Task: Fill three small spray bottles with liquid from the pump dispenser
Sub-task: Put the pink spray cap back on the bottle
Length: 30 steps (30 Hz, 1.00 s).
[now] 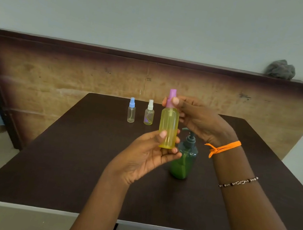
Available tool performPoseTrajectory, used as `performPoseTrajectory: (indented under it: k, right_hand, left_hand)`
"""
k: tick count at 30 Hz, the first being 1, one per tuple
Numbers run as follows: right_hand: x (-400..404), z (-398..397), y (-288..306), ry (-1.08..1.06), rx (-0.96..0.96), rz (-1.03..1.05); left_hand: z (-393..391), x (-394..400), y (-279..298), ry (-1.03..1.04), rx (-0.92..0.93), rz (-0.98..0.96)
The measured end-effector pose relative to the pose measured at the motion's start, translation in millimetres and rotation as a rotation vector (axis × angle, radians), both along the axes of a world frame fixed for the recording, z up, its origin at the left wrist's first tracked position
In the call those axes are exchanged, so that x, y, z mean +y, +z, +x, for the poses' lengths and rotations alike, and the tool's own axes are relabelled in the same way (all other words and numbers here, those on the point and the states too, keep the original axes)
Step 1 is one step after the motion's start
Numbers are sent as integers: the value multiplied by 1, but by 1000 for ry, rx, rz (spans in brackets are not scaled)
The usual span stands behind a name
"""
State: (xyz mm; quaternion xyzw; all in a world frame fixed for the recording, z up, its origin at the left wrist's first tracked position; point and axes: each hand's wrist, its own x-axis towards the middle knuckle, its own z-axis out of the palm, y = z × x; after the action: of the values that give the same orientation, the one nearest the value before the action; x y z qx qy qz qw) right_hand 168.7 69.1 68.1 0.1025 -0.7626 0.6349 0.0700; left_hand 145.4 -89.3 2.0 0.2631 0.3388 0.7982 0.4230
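Observation:
I hold a yellow spray bottle [168, 126] upright above the table. My left hand [149, 153] grips its lower end from below. My right hand [198, 119] pinches its purple spray top [171, 97]. Behind and below the bottle stands the green pump dispenser [184, 158], with green liquid in its lower half, partly hidden by my left fingers. Two small clear spray bottles stand farther back on the table: one with a blue top [131, 110] and one with a white top [149, 112].
The dark brown table [62, 160] has a white front edge. A wooden board [55, 74] leans behind it, with a grey crumpled cloth [280, 69] on its upper right edge. My knees show below the table's front edge.

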Motion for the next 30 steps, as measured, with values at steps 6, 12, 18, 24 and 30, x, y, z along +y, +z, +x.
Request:
performPoseTrajectory:
  k: [6,12,18,24,30]
  right_hand:
    - [-12,-1,-3,-236,1,176]
    - [-20,-3,-4,-363,23,194]
    - [-27,-8,-13,-422,79,105]
    - [-45,-25,-54,-476,110,97]
    - [-56,-61,-90,-519,92,-79]
  left_hand:
    - [-2,7,-5,261,170,-190]
    - [-2,16,-10,509,411,-312]
    - [-5,17,-14,636,498,-332]
    - [-30,9,-16,665,460,-301]
    - [-67,3,-26,704,636,-449]
